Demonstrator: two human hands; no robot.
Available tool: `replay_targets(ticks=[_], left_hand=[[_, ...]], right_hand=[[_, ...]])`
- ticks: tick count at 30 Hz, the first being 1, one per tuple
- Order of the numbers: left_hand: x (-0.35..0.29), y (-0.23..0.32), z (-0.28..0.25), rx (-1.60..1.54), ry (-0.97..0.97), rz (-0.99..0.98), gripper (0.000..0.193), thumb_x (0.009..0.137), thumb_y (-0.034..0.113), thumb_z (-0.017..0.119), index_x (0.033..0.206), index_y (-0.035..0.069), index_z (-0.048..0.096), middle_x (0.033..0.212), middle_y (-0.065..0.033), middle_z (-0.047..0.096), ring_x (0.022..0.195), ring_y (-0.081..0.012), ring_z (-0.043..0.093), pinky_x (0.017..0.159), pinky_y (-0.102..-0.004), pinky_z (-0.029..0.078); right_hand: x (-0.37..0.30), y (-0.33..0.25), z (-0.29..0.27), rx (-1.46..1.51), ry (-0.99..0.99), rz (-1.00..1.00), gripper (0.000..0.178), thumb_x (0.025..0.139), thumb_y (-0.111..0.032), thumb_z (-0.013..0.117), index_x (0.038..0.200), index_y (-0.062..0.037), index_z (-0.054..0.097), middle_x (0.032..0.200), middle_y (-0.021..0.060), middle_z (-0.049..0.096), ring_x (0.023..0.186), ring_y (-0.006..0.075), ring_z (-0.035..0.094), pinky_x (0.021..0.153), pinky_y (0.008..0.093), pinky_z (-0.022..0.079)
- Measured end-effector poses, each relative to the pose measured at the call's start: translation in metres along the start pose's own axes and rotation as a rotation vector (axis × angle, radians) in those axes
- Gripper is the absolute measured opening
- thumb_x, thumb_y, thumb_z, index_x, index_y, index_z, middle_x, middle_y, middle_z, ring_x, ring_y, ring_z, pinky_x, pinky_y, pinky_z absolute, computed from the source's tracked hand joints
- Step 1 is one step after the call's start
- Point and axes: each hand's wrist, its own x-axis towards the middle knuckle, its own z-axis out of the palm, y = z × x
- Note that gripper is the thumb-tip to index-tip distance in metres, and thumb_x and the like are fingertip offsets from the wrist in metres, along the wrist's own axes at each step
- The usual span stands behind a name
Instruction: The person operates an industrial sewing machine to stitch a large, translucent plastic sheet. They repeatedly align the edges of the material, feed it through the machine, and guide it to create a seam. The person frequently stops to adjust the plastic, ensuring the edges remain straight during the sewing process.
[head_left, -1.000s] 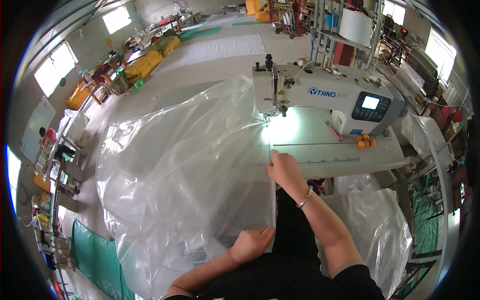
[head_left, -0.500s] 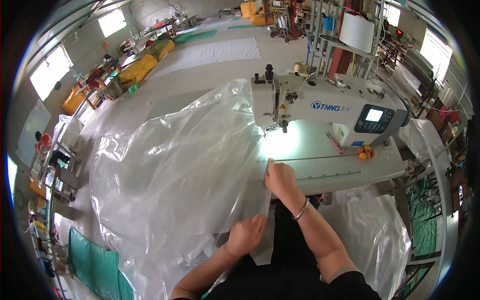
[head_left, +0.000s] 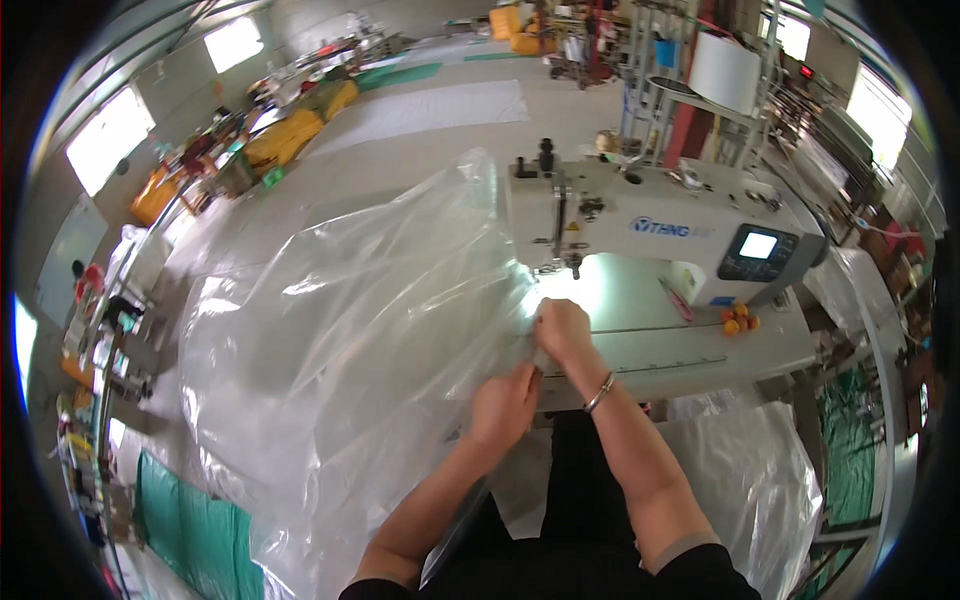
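Note:
A large clear plastic sheet (head_left: 370, 330) spreads over the left of the sewing machine's table (head_left: 640, 345) and hangs down toward my lap. Its right edge runs up to the needle area of the white sewing machine (head_left: 660, 220), where a lamp shines brightly. My right hand (head_left: 564, 330), a bracelet on its wrist, is closed on that edge just in front of the needle. Closer to me, at the table's front edge, my left hand (head_left: 503, 408) pinches the same edge. The fingertips of both hands are partly hidden.
Small orange fruits (head_left: 740, 319) and pink-handled snips (head_left: 677, 300) lie on the table below the machine's control panel. A white thread cone (head_left: 723, 75) stands on a rack behind. More clear plastic (head_left: 740, 480) hangs at the lower right; green sheeting (head_left: 195, 520) lies at the lower left.
Both hands have moved forward toward the needle, the left one farther and also slightly right. The sheet's edge has shifted and bunched with them. The whole view has tilted slightly.

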Motion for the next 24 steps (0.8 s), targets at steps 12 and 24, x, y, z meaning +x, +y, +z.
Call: replay_targets(ticks=[12,24], left_hand=[[-0.011,0.039,-0.001,0.100,-0.266,0.025,0.016,0.077,0.008,0.056,0.089,-0.001,0.061,0.076,-0.0221,0.063,0.074,-0.0416,0.062,0.066,-0.0508,0.048],[-0.003,-0.017,0.015,0.185,-0.020,0.355,0.024,0.077,0.005,0.060,0.101,0.003,0.063,0.110,-0.0153,0.060,0.106,-0.0342,0.055,0.094,-0.0415,0.044]], right_hand=[[-0.069,-0.004,-0.043,0.017,-0.013,-0.035,0.022,0.078,-0.016,0.060,0.087,0.0032,0.067,0.079,0.0240,0.065,0.075,0.0378,0.066,0.066,0.0435,0.050],[-0.152,-0.006,-0.038,0.584,-0.018,0.310,0.037,0.076,-0.013,0.064,0.110,0.0017,0.060,0.086,0.0184,0.067,0.072,0.0254,0.066,0.067,0.0365,0.052]])
